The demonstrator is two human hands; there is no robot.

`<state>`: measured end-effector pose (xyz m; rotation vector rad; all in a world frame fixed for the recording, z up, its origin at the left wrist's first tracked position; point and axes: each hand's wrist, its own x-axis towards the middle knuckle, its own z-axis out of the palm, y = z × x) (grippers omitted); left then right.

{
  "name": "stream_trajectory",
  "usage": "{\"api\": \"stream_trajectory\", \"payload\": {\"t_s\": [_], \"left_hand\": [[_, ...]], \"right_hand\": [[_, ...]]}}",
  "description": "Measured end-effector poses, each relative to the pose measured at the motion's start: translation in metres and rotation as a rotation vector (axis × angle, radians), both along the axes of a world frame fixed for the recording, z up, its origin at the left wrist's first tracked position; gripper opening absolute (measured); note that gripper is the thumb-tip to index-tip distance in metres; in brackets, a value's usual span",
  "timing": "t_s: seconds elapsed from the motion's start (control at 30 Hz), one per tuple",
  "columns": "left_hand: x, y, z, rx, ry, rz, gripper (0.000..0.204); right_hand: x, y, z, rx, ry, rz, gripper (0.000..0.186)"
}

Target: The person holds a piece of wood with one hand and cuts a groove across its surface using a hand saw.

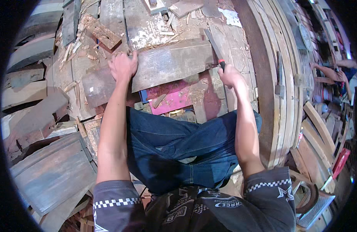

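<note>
A weathered grey board [174, 63] lies across in front of my crossed legs. My left hand [123, 66] is closed at its far edge, left of the middle, with the fingertips hidden. To the left of that wrist, a darker stretch of wood [99, 87] continues; I cannot tell whether it is the same board. My right hand [232, 76] is wrapped around the black-and-red handle of a hand tool with a long, flat metal blade [213, 43]. The blade points away from me, beside the board's right end. Whether its edge touches the wood cannot be made out.
Wood chips [147, 36] and a notched block [103, 34] lie beyond the board. A pink sheet [170, 101] shows in front of my legs. A hammer [279, 75] rests on long beams at right. Loose planks [29, 91] are stacked left. Another person [343, 75] sits far right.
</note>
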<state>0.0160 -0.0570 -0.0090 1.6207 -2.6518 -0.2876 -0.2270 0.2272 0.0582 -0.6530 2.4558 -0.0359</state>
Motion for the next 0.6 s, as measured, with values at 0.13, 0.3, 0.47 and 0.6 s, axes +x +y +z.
{"api": "stream_trajectory", "payload": {"t_s": [0.13, 0.3, 0.47, 0.6], "left_hand": [[0.0, 0.001, 0.004, 0.017, -0.026, 0.012, 0.067], [0.001, 0.002, 0.004, -0.027, 0.047, -0.028, 0.066], [-0.005, 0.002, 0.014, 0.062, -0.026, -0.003, 0.067], [0.008, -0.005, 0.0, 0.02, 0.116, -0.069, 0.066]], "right_hand": [[0.034, 0.032, 0.014, 0.046, 0.12, 0.045, 0.045], [0.028, 0.003, 0.031, 0.044, 0.0, -0.068, 0.048], [0.004, -0.022, 0.016, 0.074, -0.031, -0.032, 0.049], [0.042, 0.014, -0.007, -0.03, 0.181, 0.107, 0.047]]}}
